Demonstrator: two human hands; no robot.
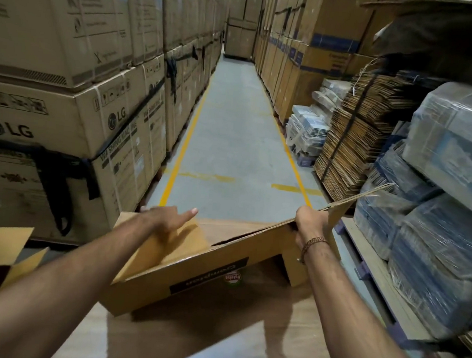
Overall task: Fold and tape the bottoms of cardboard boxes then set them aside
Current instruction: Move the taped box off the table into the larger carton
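Right now the cardboard box point(195, 271) sits tilted in front of the person, over a flat cardboard sheet point(190, 337) on the floor, with its open end turned up so the flaps can be worked. The left hand point(167, 218) lies across the near-left flap point(168, 246), fingers mostly straight and the forefinger extended, pressing the panel inward rather than gripping it; that looks like a move to fold it down. The right hand point(308, 226) is curled round the edge where the long side flap point(350, 206) meets the box corner, holding that flap up and out of the way, probably so the inner flaps can go in first. How tightly the thumb closes there I can't quite make out, as the cardboard hides it. No tape is visible. Another opened box point(1, 249) stands at the left. Stacked cartons point(66, 105) wall the aisle on the left, and bundled flat cardboard point(354, 142) waits on the right.
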